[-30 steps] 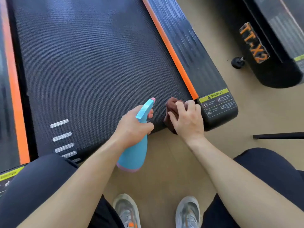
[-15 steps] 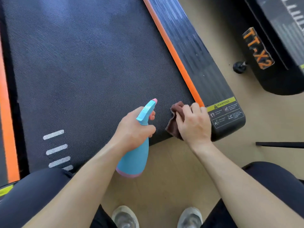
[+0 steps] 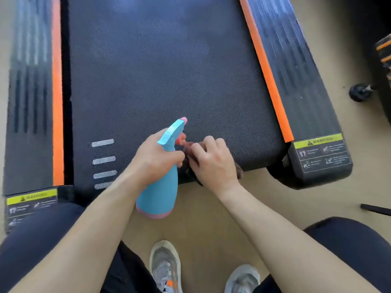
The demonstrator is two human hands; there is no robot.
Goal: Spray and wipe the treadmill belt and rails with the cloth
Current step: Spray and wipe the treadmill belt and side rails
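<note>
Treadmill belt point(image 3: 169, 70) edge: fingers point(image 3: 209, 141) of right hand point(image 3: 213, 163) clutch the cloth point(image 3: 239, 171), those of left hand point(image 3: 154, 159) grasp spray bottle point(image 3: 158, 195).

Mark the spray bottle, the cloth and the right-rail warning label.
spray bottle point(image 3: 157, 197): head view, blue lower body.
cloth point(image 3: 239, 171): head view, exposed brown right edge.
right-rail warning label point(image 3: 319, 142): head view, yellow header strip.

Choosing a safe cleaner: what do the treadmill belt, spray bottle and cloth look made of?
Treadmill belt: likely rubberised fabric, matte, fine woven texture. Spray bottle: probably plastic, smooth opaque blue. Cloth: seemingly soft brown fabric, bunched under the right hand.
</note>
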